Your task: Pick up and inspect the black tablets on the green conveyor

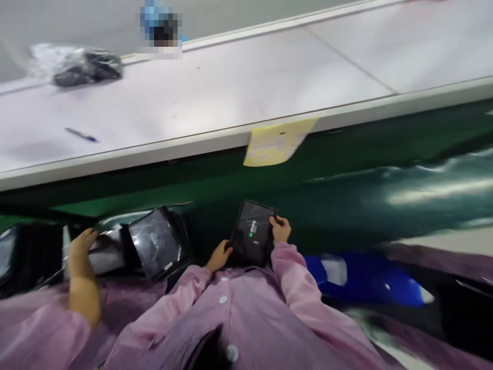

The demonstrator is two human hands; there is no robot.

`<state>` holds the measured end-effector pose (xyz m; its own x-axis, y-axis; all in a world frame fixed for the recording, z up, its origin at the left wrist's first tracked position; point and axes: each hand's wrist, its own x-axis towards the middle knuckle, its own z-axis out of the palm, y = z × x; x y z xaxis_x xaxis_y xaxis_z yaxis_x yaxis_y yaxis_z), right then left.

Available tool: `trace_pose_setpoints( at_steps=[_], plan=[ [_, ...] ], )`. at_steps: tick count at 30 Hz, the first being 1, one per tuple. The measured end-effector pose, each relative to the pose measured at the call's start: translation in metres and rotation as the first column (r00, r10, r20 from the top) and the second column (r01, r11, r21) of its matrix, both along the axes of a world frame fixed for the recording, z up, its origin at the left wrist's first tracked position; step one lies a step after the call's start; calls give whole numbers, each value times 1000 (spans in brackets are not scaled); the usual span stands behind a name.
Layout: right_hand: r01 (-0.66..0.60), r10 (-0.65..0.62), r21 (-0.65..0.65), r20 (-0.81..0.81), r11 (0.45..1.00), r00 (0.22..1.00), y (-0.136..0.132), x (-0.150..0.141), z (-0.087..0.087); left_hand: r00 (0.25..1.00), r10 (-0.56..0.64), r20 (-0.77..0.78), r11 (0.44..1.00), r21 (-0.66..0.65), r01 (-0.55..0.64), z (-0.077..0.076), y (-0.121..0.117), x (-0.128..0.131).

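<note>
My left hand (219,255) and my right hand (280,228) hold a black tablet (252,234) by its two side edges, close in front of my pink buttoned smock. Its dark screen faces me and shows a small logo. The tablet hangs over the near edge of a dark green conveyor belt (385,200). Just to its left lies a second black tablet (156,241) in shiny wrap, touched by neither of my hands.
A co-worker's hand (82,246) with a pink sleeve reaches onto stacked dark items at the left. Beyond the belt runs a white table (231,87) with a pen (81,135), a plastic bag of black parts (77,67) and a yellow note (275,142) hanging from its edge. A blue object (358,280) lies at my right.
</note>
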<state>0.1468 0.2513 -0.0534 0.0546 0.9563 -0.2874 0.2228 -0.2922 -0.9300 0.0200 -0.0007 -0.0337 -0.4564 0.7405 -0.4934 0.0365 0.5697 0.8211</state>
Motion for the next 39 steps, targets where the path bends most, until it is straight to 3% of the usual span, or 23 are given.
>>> trace_pose_setpoints(
  at_steps=[8, 12, 15, 18, 21, 23, 24, 27, 30, 33, 36, 37, 39],
  plan=[
    [41, -40, -25, 41, 999, 998, 3, -1, 5, 985, 166, -49, 986, 9, -166, 28, 20, 8],
    [45, -41, -79, 48, 996, 998, -8, 3, 9, 972, 191, 139, 981, 15, -195, 36, 37, 14],
    [40, -36, -133, 32, 990, 999, -12, 4, 15, 921, 200, 334, 974, 39, -225, 39, 43, 10],
    [-5, 3, -156, -14, 988, 1000, -20, -7, 33, 873, 267, 408, 941, 86, -328, 53, 24, 0],
    [-176, 158, -141, -131, 974, 979, -43, -37, 65, 844, 392, 366, 874, 140, -466, 79, -25, -13],
    [-391, 367, -74, -226, 917, 902, -68, -70, 91, 817, 501, 284, 813, 169, -557, 97, -67, -25],
    [-511, 491, -24, -246, 859, 836, -83, -90, 102, 798, 557, 231, 781, 180, -598, 105, -89, -32],
    [-788, 776, 81, -259, 611, 575, -128, -154, 125, 709, 703, 53, 688, 201, -697, 120, -147, -55],
    [-884, 886, 180, -264, 432, 380, -170, -204, 126, 596, 791, -142, 612, 188, -768, 124, -190, -74],
    [-911, 915, 199, -264, 362, 306, -199, -220, 112, 501, 802, -325, 570, 171, -803, 125, -214, -84],
    [-894, 906, 183, -200, 408, 373, -197, -199, 93, 507, 764, -398, 608, 182, -773, 127, -218, -87],
    [-872, 887, 172, -159, 458, 434, -187, -187, 86, 522, 748, -411, 631, 194, -751, 128, -215, -87],
    [-780, 793, 150, -47, 607, 608, -155, -153, 72, 547, 728, -413, 665, 230, -711, 129, -202, -85]
  ],
)
